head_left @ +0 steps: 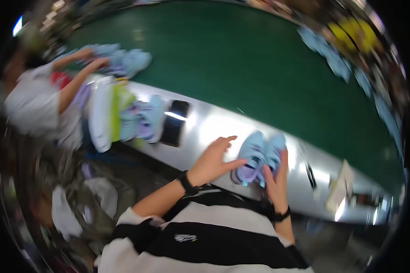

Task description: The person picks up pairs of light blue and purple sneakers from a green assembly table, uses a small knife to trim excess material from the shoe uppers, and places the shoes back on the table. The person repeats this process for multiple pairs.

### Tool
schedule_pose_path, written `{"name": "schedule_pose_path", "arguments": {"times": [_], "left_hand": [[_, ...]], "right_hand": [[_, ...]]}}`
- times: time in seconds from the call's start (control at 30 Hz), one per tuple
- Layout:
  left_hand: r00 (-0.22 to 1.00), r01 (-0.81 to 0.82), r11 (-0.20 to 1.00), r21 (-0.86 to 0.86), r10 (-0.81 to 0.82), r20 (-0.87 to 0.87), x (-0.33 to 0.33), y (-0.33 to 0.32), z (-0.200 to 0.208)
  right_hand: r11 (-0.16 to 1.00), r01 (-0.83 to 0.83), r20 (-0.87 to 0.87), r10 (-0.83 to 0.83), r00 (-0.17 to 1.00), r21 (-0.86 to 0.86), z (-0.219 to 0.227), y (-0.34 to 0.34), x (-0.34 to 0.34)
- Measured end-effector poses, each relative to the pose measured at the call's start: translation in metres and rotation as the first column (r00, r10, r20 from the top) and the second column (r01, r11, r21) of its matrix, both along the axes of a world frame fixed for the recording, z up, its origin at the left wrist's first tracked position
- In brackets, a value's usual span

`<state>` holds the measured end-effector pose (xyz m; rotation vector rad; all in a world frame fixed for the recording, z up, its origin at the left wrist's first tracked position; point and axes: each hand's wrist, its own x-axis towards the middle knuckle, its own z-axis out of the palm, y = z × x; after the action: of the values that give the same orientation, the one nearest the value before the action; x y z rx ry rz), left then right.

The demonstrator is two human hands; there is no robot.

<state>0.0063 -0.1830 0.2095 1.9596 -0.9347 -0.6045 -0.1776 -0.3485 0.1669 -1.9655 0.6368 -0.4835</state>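
A pair of light blue children's sneakers with lilac linings stands side by side on the metal ledge in front of me, toes pointing away. My right hand (278, 182) grips the right sneaker (274, 150), its thumb at the heel and its fingers along the outer side. Beside the left sneaker (252, 152) is my left hand (216, 157), fingers apart; its thumb tip reaches the shoe's edge, though blur hides whether it presses there. Both wrists wear black bands.
Past the metal ledge (216, 127) runs a wide green belt (223, 59). Left of me are a black phone (175, 125), more blue shoes (150, 118) and a white-green stack (105, 113). A co-worker (41, 100) handles shoes at far left. Rightward lie a dark slim tool (310, 176) and a pale pad (340, 185).
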Motion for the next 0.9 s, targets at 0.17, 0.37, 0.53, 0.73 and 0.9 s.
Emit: {"name": "schedule_pose_path", "arguments": {"times": [0.17,0.37,0.53,0.73,0.9], "left_hand": [[0.922,-0.052,0.998,0.021,0.056,-0.383,-0.059,-0.001,-0.041],[0.733,-0.12,0.984,-0.133,-0.002,-0.68,-0.037,0.004,-0.053],[0.486,-0.26,0.95,-0.174,-0.027,-0.874,-0.038,0.007,-0.051],[0.273,-0.394,0.847,-0.356,-0.261,-0.926,-0.038,-0.005,-0.031],[0.891,-0.28,0.827,-0.488,0.034,-0.454,-0.037,-0.003,-0.011]], "right_hand": [[0.972,0.153,-0.213,-0.114,0.97,0.18,-0.003,-0.006,-0.039],[0.686,0.125,0.045,-0.224,0.974,0.717,0.004,-0.01,-0.036],[0.471,0.021,0.127,-0.282,0.951,0.882,0.004,0.013,-0.023],[0.408,-0.198,0.338,-0.308,0.889,0.891,0.015,0.011,-0.003],[0.769,-0.094,0.421,-0.239,0.875,0.632,0.023,0.009,-0.011]]}}
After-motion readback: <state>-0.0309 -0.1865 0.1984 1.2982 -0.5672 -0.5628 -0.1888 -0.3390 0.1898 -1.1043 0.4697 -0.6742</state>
